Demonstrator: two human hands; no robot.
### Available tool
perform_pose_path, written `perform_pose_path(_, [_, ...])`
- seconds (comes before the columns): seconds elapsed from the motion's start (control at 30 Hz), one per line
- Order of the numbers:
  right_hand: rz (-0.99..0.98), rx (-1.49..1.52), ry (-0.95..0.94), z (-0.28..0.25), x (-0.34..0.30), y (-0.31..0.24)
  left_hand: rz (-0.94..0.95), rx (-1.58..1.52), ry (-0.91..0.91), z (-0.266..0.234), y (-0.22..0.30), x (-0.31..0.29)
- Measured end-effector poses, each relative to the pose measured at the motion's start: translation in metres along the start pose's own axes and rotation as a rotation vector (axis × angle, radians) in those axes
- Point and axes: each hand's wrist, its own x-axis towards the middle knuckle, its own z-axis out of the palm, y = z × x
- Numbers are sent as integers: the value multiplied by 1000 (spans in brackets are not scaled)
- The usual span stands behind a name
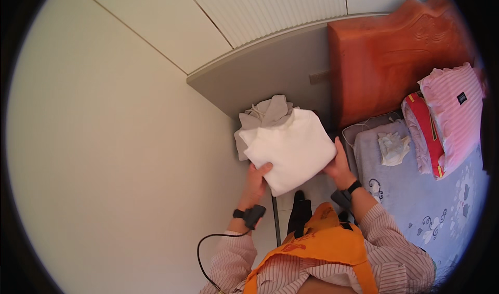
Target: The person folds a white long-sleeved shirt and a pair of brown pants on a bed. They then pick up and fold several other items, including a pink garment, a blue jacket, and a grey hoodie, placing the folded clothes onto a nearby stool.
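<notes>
Both hands hold a folded white garment (299, 148), thick and squarish, in front of me at about waist height. My left hand (256, 181) grips its near left edge, with the thumb on top and the fingers hidden underneath. My right hand (340, 166) is closed on the right edge, its fingers partly beneath the cloth. Just beyond lies a light grey garment (275, 108) with a drawstring, partly covered from view by the white one. What the grey garment rests on is mostly hidden.
A bed (387, 187) with a blue-grey patterned cover stands at my right, below an orange-brown headboard (384, 65). On it lie a pink striped pillow (452, 117), a red-edged folded bundle (422, 130) and a crumpled white cloth (393, 148). A pale wall (119, 153) rises close on my left.
</notes>
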Motion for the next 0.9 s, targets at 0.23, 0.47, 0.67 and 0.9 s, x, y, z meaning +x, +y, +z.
perform_pose_path(0.23, [-280, -453, 113, 13, 118, 8, -96, 105, -103, -119, 67, 147])
perform_pose_path(0.47, [-176, -550, 314, -44, 198, 40, -284, 291, 65, -188, 11, 247])
perform_pose_path(0.67, [-120, -600, 477, -14, 193, 46, -221, 380, 132, -198, 3, 255])
perform_pose_path(0.9, [-212, -1293, 483, 4, 206, 40, 685, 1158, 310, -102, -8, 235])
